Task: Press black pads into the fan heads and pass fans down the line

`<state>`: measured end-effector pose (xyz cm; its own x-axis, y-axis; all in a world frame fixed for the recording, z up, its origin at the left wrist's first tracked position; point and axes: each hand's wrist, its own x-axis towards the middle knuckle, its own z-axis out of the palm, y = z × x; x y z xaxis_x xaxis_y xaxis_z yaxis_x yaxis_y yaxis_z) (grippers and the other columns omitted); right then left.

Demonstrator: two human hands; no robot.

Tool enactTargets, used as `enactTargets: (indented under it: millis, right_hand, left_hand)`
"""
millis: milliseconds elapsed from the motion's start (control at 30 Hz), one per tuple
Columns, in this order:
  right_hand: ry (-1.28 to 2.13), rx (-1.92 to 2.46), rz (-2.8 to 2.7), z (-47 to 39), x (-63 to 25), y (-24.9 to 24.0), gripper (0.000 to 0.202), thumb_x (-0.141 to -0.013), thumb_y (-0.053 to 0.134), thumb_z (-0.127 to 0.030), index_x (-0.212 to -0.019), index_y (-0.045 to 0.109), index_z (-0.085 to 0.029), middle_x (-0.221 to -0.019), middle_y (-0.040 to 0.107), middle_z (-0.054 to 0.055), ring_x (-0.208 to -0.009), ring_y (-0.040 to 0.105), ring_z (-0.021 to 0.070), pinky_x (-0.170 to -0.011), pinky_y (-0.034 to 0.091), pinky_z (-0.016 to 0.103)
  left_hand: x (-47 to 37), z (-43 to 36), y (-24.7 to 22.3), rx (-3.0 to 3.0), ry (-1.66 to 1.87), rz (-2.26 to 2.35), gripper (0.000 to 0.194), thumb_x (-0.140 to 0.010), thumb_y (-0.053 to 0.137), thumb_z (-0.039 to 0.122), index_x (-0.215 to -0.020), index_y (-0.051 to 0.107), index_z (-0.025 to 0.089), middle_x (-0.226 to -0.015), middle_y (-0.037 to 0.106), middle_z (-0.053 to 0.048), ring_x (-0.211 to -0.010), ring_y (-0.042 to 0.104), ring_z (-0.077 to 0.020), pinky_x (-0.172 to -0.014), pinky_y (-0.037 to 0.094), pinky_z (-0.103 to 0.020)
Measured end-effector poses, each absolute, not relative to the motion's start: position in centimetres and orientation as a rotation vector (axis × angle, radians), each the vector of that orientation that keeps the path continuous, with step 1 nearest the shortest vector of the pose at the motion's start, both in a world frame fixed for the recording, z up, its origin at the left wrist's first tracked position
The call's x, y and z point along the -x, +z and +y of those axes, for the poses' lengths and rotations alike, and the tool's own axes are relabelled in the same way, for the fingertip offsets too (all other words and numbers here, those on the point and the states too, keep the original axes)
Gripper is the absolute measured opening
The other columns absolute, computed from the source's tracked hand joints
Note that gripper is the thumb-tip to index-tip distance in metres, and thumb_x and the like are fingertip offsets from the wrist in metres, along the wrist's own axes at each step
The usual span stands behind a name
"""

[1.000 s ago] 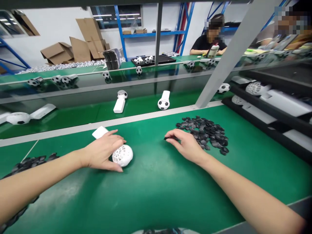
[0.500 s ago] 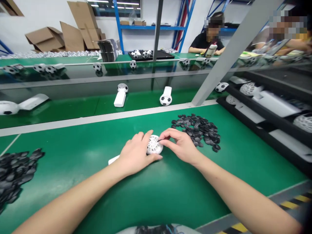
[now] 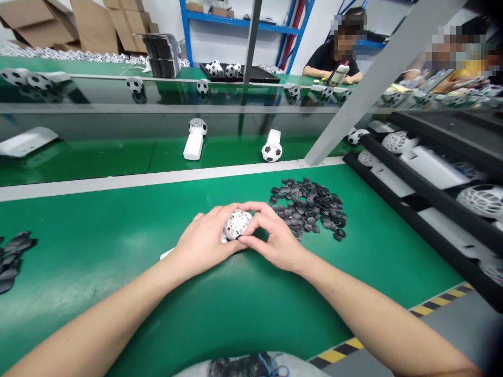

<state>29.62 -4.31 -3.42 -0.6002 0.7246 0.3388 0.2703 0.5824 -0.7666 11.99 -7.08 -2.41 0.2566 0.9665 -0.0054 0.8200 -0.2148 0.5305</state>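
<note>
A white ball-shaped casing [image 3: 238,224] with an open lattice face, patterned like a soccer ball, sits between my hands above the green table. My left hand [image 3: 210,238] wraps round its left side, thumb along the lower edge. Part of its flat white handle [image 3: 167,253] shows past my left wrist. My right hand [image 3: 273,235] curls round the right side, fingertips and thumb touching the rim. Something dark shows at the casing's lower edge by the thumbs; I cannot tell if it is loose. Right of my right hand lies a heap of small black pieces [image 3: 310,207].
Another black heap [image 3: 15,256] lies at far left. Beyond a pale ledge [image 3: 157,180], finished ball-and-handle units [image 3: 272,152] rest on a shiny green strip. Stacked black trays [image 3: 412,183] hold white units at right, beside a slanted grey post [image 3: 353,110]. Co-workers [image 3: 334,57] sit across.
The view has tilted down and turned slightly. My right hand has gone from pinching a small black piece at the lattice to curling round the casing's right side, its thumb at the lower edge.
</note>
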Motion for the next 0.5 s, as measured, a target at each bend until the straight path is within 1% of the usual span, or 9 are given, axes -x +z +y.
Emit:
enactTargets:
  millis: [67, 133, 233, 300, 367, 433, 500]
  right_hand:
    - [0.962, 0.851, -2.129, -4.4, -29.7, -3.6, 0.017, -0.074, 0.062, -0.021, -0.085, 0.049, -0.021, -0.124, 0.044, 0.008, -0.116, 0.042, 0.022, -0.095, 0.037, 0.041]
    - [1.042, 0.904, -2.097, -4.6, -29.6, -3.9, 0.029, -0.074, 0.062, -0.023, -0.096, 0.043, -0.022, -0.128, 0.042, 0.01, -0.114, 0.045, 0.0216, -0.091, 0.041, 0.04]
    - [1.072, 0.905, -2.065, -4.6, -29.4, -4.0, 0.036, -0.075, 0.062, -0.025, -0.104, 0.04, -0.021, -0.121, 0.048, 0.01, -0.106, 0.051, 0.0191, -0.085, 0.045, 0.035]
    - [1.056, 0.896, -2.091, -3.9, -29.6, -3.8, 0.035, -0.074, 0.062, -0.026, -0.103, 0.043, -0.021, -0.113, 0.053, 0.007, -0.1, 0.053, 0.0173, -0.081, 0.047, 0.031]
    - [0.971, 0.957, -2.153, -2.7, -30.4, -3.3, 0.024, -0.077, 0.06, -0.029, -0.096, 0.049, -0.02, -0.101, 0.057, 0.004, -0.092, 0.055, 0.0156, -0.077, 0.047, 0.029]
    - [0.743, 1.148, -2.224, -1.2, -31.8, -2.8, 0.014, -0.079, 0.058, -0.03, -0.086, 0.056, -0.019, -0.091, 0.059, 0.004, -0.087, 0.055, 0.0162, -0.077, 0.045, 0.031]
    - [0.448, 1.434, -2.26, 0.1, -33.2, -2.5, 0.011, -0.078, 0.06, -0.029, -0.081, 0.06, -0.018, -0.088, 0.059, 0.006, -0.088, 0.053, 0.0199, -0.077, 0.044, 0.035]
  left_hand:
    - [-12.1, -7.1, -2.3, -2.111, 0.442, 1.633, 0.059, -0.073, 0.058, 0.047, -0.126, 0.039, 0.028, -0.122, 0.052, -0.004, -0.101, 0.053, -0.0278, -0.083, 0.041, -0.041]
    - [-12.1, -7.0, -2.3, -2.117, 0.451, 1.634, 0.057, -0.073, 0.057, 0.047, -0.125, 0.04, 0.028, -0.121, 0.052, -0.003, -0.103, 0.052, -0.0272, -0.085, 0.041, -0.04]
    - [-12.1, -7.0, -2.5, -2.109, 0.478, 1.651, 0.055, -0.073, 0.056, 0.051, -0.123, 0.042, 0.03, -0.121, 0.053, -0.001, -0.103, 0.052, -0.0262, -0.085, 0.041, -0.039]
    - [-12.2, -7.1, -2.5, -2.111, 0.471, 1.668, 0.056, -0.073, 0.056, 0.051, -0.123, 0.042, 0.03, -0.121, 0.053, -0.001, -0.103, 0.052, -0.0261, -0.084, 0.041, -0.038]
    - [-12.3, -7.3, -2.5, -2.147, 0.431, 1.675, 0.06, -0.073, 0.058, 0.048, -0.126, 0.039, 0.028, -0.123, 0.051, -0.002, -0.104, 0.052, -0.027, -0.084, 0.041, -0.038]
    - [-12.3, -7.4, -2.5, -2.177, 0.37, 1.696, 0.063, -0.07, 0.06, 0.041, -0.126, 0.037, 0.025, -0.123, 0.051, -0.005, -0.102, 0.052, -0.0285, -0.085, 0.04, -0.039]
    - [-12.1, -7.3, -2.4, -2.178, 0.321, 1.711, 0.06, -0.068, 0.06, 0.035, -0.123, 0.039, 0.024, -0.12, 0.053, -0.005, -0.099, 0.054, -0.0286, -0.084, 0.04, -0.039]
